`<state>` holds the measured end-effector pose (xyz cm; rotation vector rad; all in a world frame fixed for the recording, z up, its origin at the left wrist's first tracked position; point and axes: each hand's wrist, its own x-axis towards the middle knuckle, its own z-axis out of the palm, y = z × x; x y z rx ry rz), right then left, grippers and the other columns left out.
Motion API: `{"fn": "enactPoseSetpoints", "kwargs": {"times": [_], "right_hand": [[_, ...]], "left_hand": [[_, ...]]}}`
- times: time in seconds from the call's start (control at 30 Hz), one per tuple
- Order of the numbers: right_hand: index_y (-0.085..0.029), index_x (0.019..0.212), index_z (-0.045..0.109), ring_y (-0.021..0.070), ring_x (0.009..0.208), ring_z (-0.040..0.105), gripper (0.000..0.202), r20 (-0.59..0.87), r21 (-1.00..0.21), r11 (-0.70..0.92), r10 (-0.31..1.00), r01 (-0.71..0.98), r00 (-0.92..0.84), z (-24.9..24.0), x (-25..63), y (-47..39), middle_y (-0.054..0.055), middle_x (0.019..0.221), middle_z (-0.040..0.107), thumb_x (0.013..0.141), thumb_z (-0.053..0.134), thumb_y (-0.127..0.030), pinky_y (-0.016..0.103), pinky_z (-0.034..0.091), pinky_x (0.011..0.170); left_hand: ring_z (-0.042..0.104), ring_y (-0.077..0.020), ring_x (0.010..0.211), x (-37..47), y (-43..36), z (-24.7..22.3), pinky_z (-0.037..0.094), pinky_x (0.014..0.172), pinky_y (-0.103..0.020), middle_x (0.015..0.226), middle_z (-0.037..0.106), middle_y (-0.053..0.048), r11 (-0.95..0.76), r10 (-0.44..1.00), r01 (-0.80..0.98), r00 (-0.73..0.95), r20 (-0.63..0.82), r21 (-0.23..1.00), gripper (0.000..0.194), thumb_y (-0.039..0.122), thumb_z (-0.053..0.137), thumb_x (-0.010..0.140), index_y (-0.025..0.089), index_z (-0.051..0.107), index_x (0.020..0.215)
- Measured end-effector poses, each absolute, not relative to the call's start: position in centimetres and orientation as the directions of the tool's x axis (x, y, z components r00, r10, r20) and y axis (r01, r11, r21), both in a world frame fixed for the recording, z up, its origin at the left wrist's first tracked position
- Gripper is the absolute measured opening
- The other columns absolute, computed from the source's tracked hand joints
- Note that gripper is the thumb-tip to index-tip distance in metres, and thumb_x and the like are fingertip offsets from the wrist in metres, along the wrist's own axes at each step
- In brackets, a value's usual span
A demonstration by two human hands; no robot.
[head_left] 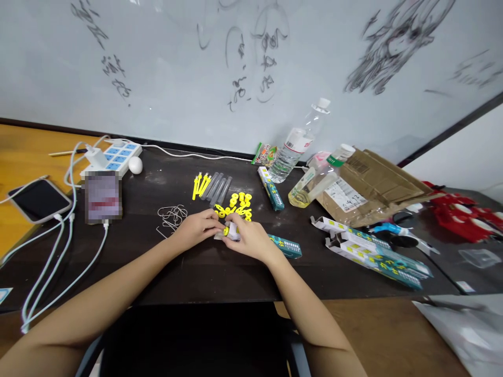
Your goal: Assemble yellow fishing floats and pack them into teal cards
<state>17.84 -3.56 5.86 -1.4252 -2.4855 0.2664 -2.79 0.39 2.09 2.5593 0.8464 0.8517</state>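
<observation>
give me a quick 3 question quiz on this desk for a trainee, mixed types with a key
1. True or false: the wires lie left of the clear tubes.
2. Which is nearest the parcel? A) phone B) bottle of yellowish liquid C) wires
3. Fill in: the small piece between the left hand and right hand is ____ in colour.

Key: 1 true; 2 B; 3 yellow

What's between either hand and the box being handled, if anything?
Nothing visible. The right hand is already on the box, and the left hand has its fingertips at the box's near-left end, by a yellow piece. Loose yellow parts lie beyond, not between.
</observation>
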Motion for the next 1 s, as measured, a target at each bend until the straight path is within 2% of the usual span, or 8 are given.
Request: {"fn": "enactPoseSetpoints", "kwargs": {"times": [0.07, 0.23, 0.33, 0.6, 0.87, 1.0], "right_hand": [[-0.022, 0.117, 0.045, 0.0197, 0.074, 0.065, 0.041, 0.137, -0.292, 0.497, 0.867, 0.817, -0.479, 5.8, 17.8, -3.6, 0.002, 0.088, 0.067, 0.083, 0.057, -0.042, 0.026, 0.037, 0.064], [-0.024, 0.113, 0.046, 0.0194, 0.076, 0.066, 0.037, 0.144, -0.319, 0.507, 0.861, 0.801, -0.488, 5.9, 17.9, -3.5, 0.002, 0.094, 0.068, 0.081, 0.058, -0.038, 0.026, 0.037, 0.064], [-0.024, 0.112, 0.047, 0.0196, 0.076, 0.066, 0.036, 0.141, -0.315, 0.505, 0.862, 0.803, -0.487, 5.9, 17.9, -3.5, 0.002, 0.096, 0.068, 0.08, 0.058, -0.037, 0.026, 0.037, 0.064], [-0.023, 0.115, 0.047, 0.0207, 0.079, 0.066, 0.038, 0.146, -0.288, 0.523, 0.852, 0.802, -0.503, 5.9, 17.8, -3.7, 0.004, 0.099, 0.068, 0.081, 0.057, -0.037, 0.027, 0.039, 0.066], [-0.022, 0.119, 0.046, 0.0237, 0.086, 0.067, 0.043, 0.159, -0.235, 0.511, 0.859, 0.827, -0.486, 5.4, 17.5, -3.6, 0.007, 0.105, 0.069, 0.083, 0.056, -0.042, 0.029, 0.043, 0.069], [-0.021, 0.122, 0.044, 0.0244, 0.09, 0.067, 0.045, 0.186, -0.218, 0.491, 0.869, 0.843, -0.458, 5.0, 17.1, -3.6, 0.008, 0.109, 0.068, 0.083, 0.055, -0.041, 0.03, 0.045, 0.071]], "left_hand": [[0.06, -0.0112, 0.077, -2.8, 0.3, 1.9, 0.045, 0.067, -0.022, 0.09, 0.06, -0.003, -0.799, 0.599, 0.454, 0.656, 0.459, 0.394, 0.025, 0.033, 0.048, 0.092, 0.022, 0.069, 0.099], [0.06, -0.0104, 0.074, -2.7, 0.1, 1.6, 0.044, 0.066, -0.021, 0.084, 0.063, -0.001, -0.86, 0.486, 0.488, 0.696, 0.528, 0.149, 0.028, 0.033, 0.043, 0.095, 0.021, 0.068, 0.099], [0.059, -0.0099, 0.071, -2.6, 0.1, 1.4, 0.043, 0.064, -0.02, 0.079, 0.064, 0.0, -0.867, 0.446, 0.492, 0.694, 0.565, 0.081, 0.027, 0.031, 0.043, 0.095, 0.022, 0.068, 0.097], [0.059, -0.0103, 0.067, -2.5, 0.3, 1.6, 0.04, 0.06, -0.02, 0.072, 0.062, 0.001, -0.859, 0.482, 0.491, 0.682, 0.549, 0.144, 0.027, 0.031, 0.043, 0.095, 0.021, 0.068, 0.096], [0.057, -0.0111, 0.064, -2.0, -0.2, 1.5, 0.04, 0.059, -0.021, 0.069, 0.06, 0.0, -0.859, 0.463, 0.5, 0.672, 0.578, 0.108, 0.028, 0.029, 0.043, 0.094, 0.019, 0.067, 0.086], [0.059, -0.0122, 0.071, -1.8, -0.4, 1.8, 0.043, 0.065, -0.022, 0.077, 0.062, -0.003, -0.848, 0.52, 0.464, 0.632, 0.576, 0.256, 0.021, 0.024, 0.046, 0.093, 0.017, 0.065, 0.089]]}}
